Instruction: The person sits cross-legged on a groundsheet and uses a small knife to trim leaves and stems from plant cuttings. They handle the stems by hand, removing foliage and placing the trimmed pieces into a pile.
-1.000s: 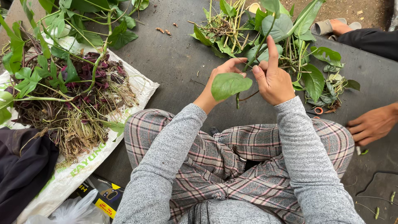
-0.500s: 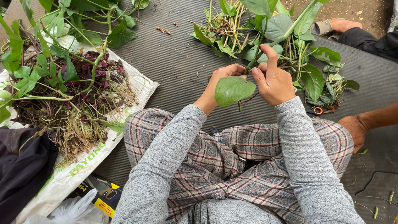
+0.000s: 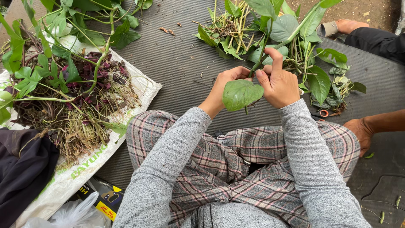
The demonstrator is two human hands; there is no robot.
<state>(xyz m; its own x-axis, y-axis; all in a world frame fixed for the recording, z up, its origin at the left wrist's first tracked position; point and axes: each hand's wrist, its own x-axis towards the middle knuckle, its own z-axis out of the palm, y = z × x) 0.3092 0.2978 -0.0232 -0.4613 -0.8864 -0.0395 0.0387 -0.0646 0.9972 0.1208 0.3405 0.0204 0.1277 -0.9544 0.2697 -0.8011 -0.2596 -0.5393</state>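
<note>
I sit cross-legged in plaid trousers on a dark mat (image 3: pixel 181 63). My left hand (image 3: pixel 224 84) and my right hand (image 3: pixel 278 82) meet in front of my knees, both gripping one green plant cutting. Its big heart-shaped leaf (image 3: pixel 241 93) hangs between my hands, and its stem (image 3: pixel 260 57) runs up past my raised right index finger. Just beyond my hands lies a heap of green cuttings (image 3: pixel 274 33) with long stems and broad leaves.
A white sack (image 3: pixel 84 166) at left bears a pile of rooted plants (image 3: pixel 71 101) with purple and green leaves. Dark cloth (image 3: pixel 21 169) lies at lower left beside a yellow-black packet (image 3: pixel 107 198). Another person's hand (image 3: pixel 358 128) rests at right; orange-handled scissors (image 3: pixel 322 113) lie near it.
The leaf has dropped slightly lower between my hands. The other person's hand at right has drawn in closer to my knee.
</note>
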